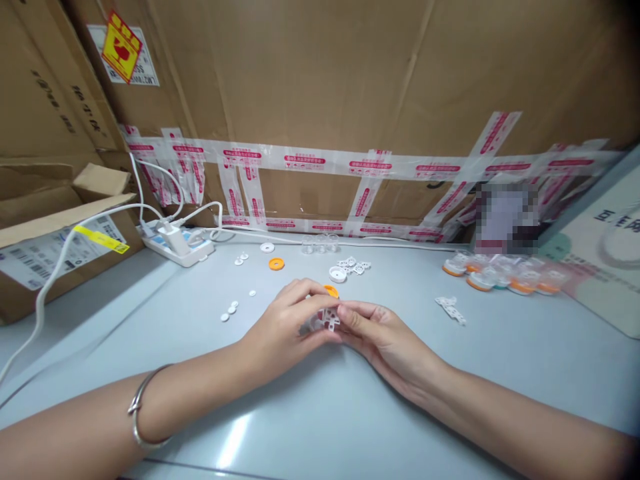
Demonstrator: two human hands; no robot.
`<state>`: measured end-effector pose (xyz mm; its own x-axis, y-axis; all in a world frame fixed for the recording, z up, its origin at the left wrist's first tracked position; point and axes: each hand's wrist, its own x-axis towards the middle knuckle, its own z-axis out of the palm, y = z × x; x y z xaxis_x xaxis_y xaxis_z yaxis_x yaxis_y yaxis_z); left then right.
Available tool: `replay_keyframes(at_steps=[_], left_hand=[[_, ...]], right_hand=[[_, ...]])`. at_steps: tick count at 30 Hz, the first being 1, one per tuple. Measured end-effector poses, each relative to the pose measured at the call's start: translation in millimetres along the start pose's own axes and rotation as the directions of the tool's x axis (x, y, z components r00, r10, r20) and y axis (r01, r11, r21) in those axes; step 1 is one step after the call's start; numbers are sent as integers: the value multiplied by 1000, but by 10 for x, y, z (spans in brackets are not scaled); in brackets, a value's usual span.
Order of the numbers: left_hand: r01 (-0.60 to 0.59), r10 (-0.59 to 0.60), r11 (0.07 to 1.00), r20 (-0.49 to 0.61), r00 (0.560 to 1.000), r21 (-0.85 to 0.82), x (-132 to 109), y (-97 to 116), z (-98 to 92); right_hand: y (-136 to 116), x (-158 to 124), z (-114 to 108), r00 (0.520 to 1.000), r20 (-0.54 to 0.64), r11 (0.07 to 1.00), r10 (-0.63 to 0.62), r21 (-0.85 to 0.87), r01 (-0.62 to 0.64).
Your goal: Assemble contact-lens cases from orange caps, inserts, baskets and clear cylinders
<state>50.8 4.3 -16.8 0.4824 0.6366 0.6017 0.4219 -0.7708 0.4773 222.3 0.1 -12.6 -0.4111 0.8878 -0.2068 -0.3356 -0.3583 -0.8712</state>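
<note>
My left hand (295, 319) is closed, thumb and fingers around a small white plastic part with cut-outs (331, 320); something clear shows beside it. From the other side, my right hand (373, 328) pinches the same white part. My fingers partly hide it. Just behind my fingertips shows an orange ring (331, 291), partly covered. Beyond it lie a white ring (337, 274) and several white cut-out pieces (355, 267). Small white discs (229, 311) are scattered to the left of my left hand. Another white cut-out piece (451, 310) lies to the right.
Several clear-topped pieces with orange or white bases (500, 275) cluster at the right. Clear cups (320, 245), an orange ring (276, 264) and a white ring (267, 247) lie at the back. A power strip (185, 252) with cables and an opened carton (65, 247) stand left; a large taped carton (310, 87) backs the table.
</note>
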Motion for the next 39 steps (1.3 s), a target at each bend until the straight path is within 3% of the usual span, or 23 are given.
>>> replay_keyframes(at_steps=[11, 21, 30, 39], left_hand=[[16, -15, 999, -34, 999, 34, -14, 24, -8], [2, -2, 1000, -35, 999, 1, 15, 39, -31], [-28, 28, 1000, -54, 998, -9, 10, 28, -19], [20, -18, 1000, -63, 998, 20, 1, 39, -8]], right_hand=[[-6, -42, 33, 997, -76, 1000, 0, 22, 1], [9, -3, -6, 996, 84, 988, 19, 150, -32], [16, 8, -36, 999, 42, 985, 6, 175, -14], [21, 21, -33, 1000, -26, 989, 18, 148, -14]])
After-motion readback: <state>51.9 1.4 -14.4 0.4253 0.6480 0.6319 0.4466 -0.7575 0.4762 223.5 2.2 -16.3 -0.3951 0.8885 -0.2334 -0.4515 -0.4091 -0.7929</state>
